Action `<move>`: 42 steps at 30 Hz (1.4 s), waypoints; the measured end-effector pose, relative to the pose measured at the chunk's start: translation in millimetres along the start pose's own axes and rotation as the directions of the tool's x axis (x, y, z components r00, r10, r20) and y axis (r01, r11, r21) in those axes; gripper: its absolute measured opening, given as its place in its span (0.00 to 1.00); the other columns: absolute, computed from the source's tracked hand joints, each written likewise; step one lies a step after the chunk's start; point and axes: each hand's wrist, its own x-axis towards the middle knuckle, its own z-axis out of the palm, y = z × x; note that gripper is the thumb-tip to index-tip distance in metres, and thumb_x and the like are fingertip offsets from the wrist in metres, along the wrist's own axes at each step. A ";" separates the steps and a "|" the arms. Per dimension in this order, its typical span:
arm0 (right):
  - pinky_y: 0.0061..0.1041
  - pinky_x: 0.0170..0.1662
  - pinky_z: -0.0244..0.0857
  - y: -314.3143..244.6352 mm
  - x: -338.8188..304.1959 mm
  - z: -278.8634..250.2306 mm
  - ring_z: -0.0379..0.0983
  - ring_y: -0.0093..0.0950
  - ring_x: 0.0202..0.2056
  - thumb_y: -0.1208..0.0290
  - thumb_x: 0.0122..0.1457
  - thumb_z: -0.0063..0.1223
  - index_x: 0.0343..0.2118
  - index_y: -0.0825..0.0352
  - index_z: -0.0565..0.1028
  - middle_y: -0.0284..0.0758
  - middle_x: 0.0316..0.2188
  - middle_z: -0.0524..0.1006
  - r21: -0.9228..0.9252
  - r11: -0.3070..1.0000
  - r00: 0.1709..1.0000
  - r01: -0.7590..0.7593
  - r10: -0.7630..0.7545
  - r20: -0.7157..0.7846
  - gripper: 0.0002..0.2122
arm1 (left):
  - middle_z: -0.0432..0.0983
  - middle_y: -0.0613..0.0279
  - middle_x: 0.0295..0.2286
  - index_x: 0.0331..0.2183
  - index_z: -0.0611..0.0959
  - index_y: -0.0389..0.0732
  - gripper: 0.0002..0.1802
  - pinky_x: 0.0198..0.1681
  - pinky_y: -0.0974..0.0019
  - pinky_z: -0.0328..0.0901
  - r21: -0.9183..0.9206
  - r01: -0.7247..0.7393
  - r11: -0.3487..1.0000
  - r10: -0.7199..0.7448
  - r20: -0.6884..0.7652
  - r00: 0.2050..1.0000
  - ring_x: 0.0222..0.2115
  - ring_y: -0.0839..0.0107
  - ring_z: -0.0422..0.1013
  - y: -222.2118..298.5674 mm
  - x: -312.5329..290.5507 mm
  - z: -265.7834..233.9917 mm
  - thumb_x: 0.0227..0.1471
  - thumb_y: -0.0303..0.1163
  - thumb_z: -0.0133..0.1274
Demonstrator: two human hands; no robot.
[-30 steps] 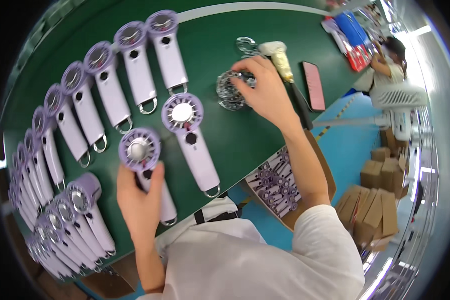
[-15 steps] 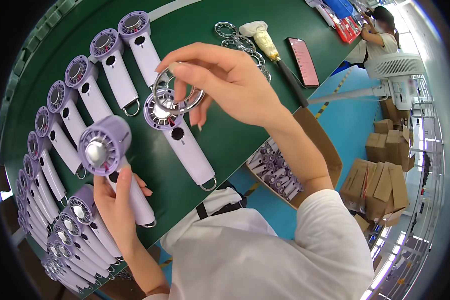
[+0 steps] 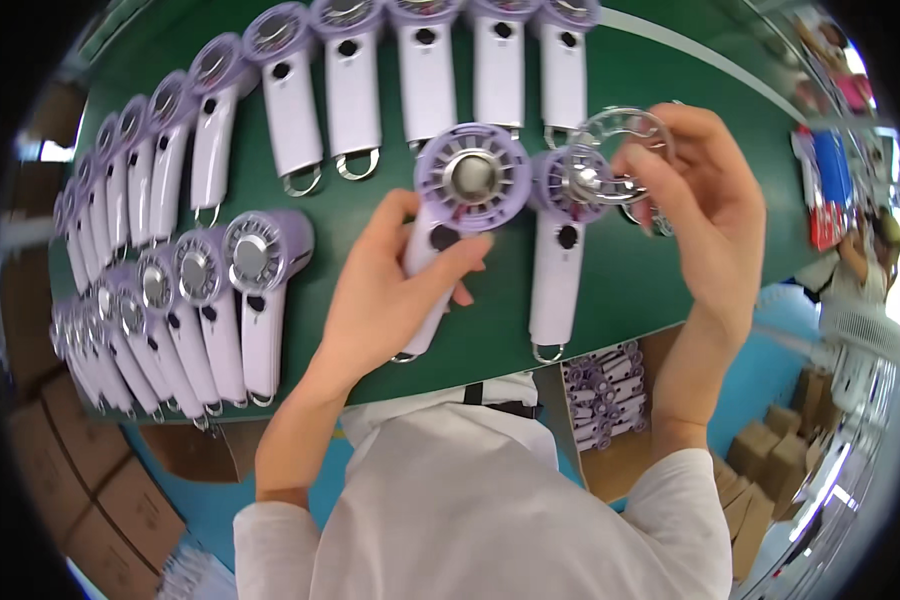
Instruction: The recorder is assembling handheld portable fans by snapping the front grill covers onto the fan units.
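Observation:
My left hand (image 3: pixel 395 285) grips the handle of a lavender handheld fan (image 3: pixel 430 290). Its round head faces up, showing the dark slotted ring and silver hub. A shiny, see-through ring-shaped cover (image 3: pixel 610 118) is pinched between the thumb and fingers of my right hand (image 3: pixel 715 205). The ring is held to the right of the fan's head, apart from it. Under the ring another lavender fan (image 3: pixel 555 285) lies on the table, its head partly covered from view by the ring.
Several more fans (image 3: pixel 350 100) stretch in a curved row along the back and left of the green table (image 3: pixel 350 225). A second cluster (image 3: pixel 260 340) lies at the front left. Below the table edge, a cardboard box (image 3: pixel 615 470) contains several fans. A person (image 3: pixel 865 260) is at the far right.
The view has swung, so the table and fans appear shifted and turned. The held fan and the ring are now closer to level with each other. Both hands keep their grips.

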 end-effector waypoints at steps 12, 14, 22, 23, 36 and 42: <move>0.15 0.33 0.61 -5.7 11.9 38.2 0.68 0.15 0.28 0.80 0.58 0.55 0.46 0.69 0.75 0.26 0.26 0.72 -0.191 0.977 0.990 0.095 -0.113 -0.082 0.12 | 0.76 0.62 0.26 0.40 0.70 0.35 0.21 0.24 0.72 0.65 -0.074 -0.083 0.994 0.078 -0.076 0.994 0.22 0.79 0.71 -0.5 -8.6 -13.5 0.54 0.38 0.60; 0.16 0.37 0.64 -1.9 2.3 48.6 0.71 0.16 0.32 0.81 0.59 0.52 0.46 0.69 0.74 0.27 0.28 0.74 -0.369 0.929 0.999 0.038 -0.041 0.001 0.11 | 0.76 0.62 0.27 0.41 0.70 0.36 0.20 0.24 0.73 0.65 -0.117 -0.111 0.987 0.099 -0.104 0.990 0.22 0.79 0.71 0.4 -10.7 -15.9 0.55 0.38 0.59; 0.30 0.39 0.68 25.1 -8.6 89.1 0.75 0.34 0.35 0.79 0.52 0.60 0.39 0.70 0.75 0.41 0.36 0.76 -0.527 0.807 0.912 0.265 -0.032 0.410 0.10 | 0.75 0.61 0.30 0.43 0.67 0.36 0.19 0.25 0.74 0.65 -0.302 -0.236 0.924 0.204 -0.132 0.970 0.24 0.79 0.70 2.0 -12.0 -21.6 0.59 0.36 0.55; 0.33 0.43 0.68 23.4 -4.8 85.5 0.73 0.42 0.39 0.77 0.54 0.59 0.42 0.69 0.74 0.43 0.36 0.74 -0.551 0.749 0.895 0.368 -0.124 0.429 0.12 | 0.75 0.61 0.30 0.43 0.67 0.36 0.19 0.25 0.74 0.65 -0.295 -0.236 0.926 0.199 -0.148 0.969 0.24 0.79 0.70 1.8 -12.8 -20.9 0.59 0.36 0.55; 0.30 0.57 0.63 -3.6 26.4 98.6 0.66 0.28 0.56 0.85 0.55 0.56 0.62 0.72 0.60 0.40 0.56 0.67 0.088 0.995 0.958 -0.046 0.019 0.288 0.31 | 0.76 0.61 0.29 0.44 0.67 0.36 0.19 0.23 0.73 0.64 -0.203 -0.253 0.946 0.221 -0.166 0.961 0.23 0.79 0.71 -1.2 -14.0 -16.8 0.58 0.34 0.56; 0.28 0.52 0.70 1.2 28.2 103.2 0.71 0.25 0.50 0.81 0.54 0.61 0.58 0.68 0.66 0.37 0.50 0.73 0.170 0.985 0.971 0.003 -0.044 0.236 0.27 | 0.76 0.61 0.29 0.44 0.67 0.36 0.19 0.23 0.73 0.64 -0.193 -0.273 0.943 0.238 -0.185 0.953 0.23 0.79 0.71 -1.4 -14.0 -16.6 0.58 0.34 0.56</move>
